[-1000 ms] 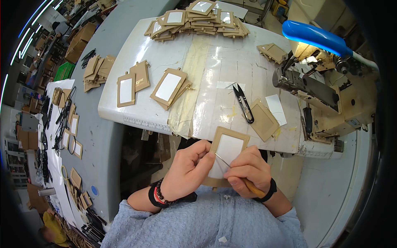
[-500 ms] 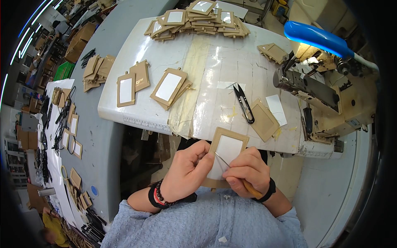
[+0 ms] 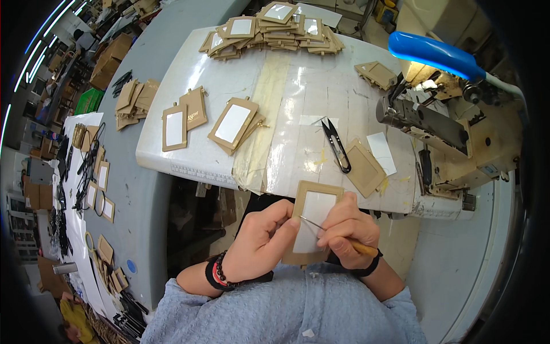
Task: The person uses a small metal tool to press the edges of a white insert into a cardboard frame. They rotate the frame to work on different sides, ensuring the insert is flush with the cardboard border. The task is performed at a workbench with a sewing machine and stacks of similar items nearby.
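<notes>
A tan card holder point(image 3: 314, 207) with a white window is held up in front of me. My left hand point(image 3: 259, 239) pinches its left edge between thumb and fingers. In my right hand point(image 3: 350, 232) is an awl point(image 3: 365, 247) with a wooden handle and a thin metal shaft. The shaft lies across the window, its tip at the left inner edge of the frame beside my left thumb. My right fingers also touch the holder's right side. Just beyond, black thread snips point(image 3: 336, 146) rest partly on another tan holder piece point(image 3: 365, 172), beside a white card point(image 3: 381, 153).
A sewing machine point(image 3: 427, 123) stands at the right under a blue lamp point(image 3: 435, 54). Stacked card holders point(image 3: 275, 37) fill the table's far edge. More card holders point(image 3: 175, 127) lie at left. A grey side table point(image 3: 143, 206) carries black cords and tan pieces.
My right hand has shifted slightly right, and the awl now lies flatter across the window. The card holder has dropped a little and stands more upright.
</notes>
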{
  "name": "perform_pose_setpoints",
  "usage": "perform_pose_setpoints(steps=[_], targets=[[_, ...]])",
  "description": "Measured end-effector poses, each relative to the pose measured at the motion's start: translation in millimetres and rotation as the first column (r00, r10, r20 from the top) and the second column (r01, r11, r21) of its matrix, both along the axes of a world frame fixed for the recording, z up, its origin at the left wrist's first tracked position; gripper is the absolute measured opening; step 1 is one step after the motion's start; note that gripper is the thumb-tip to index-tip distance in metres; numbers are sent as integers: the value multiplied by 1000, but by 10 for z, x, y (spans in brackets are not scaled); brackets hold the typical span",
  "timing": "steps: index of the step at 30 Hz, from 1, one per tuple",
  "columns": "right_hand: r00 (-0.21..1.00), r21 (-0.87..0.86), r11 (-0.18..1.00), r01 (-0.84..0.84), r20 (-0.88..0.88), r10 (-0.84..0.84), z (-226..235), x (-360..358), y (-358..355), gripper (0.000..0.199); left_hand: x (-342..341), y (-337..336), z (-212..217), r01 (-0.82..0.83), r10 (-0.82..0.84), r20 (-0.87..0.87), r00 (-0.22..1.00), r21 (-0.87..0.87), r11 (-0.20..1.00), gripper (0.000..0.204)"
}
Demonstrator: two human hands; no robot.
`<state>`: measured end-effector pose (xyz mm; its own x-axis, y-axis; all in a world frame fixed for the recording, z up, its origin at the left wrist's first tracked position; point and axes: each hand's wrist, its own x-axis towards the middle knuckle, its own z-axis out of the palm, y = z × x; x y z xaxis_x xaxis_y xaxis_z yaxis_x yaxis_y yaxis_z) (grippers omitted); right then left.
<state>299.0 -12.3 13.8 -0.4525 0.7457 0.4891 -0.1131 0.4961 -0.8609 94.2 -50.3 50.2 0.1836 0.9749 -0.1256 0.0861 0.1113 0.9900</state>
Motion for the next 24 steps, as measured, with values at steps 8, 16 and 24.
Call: perform_pose_setpoints(steps=[8,16,24], targets=[[989,168,983,76,114,-96,110,0,-54,5,56,6,-78,-67,78,142,987,-78,995,15],[978,229,969,90,164,-130,144,-19,-69,6,38,-6,-71,-53,59,85,995,-74,996,15],[976,259,962,86,174,-134,149,-23,-68,8,51,-17,-19,-78,81,63,995,-46,996,15]])
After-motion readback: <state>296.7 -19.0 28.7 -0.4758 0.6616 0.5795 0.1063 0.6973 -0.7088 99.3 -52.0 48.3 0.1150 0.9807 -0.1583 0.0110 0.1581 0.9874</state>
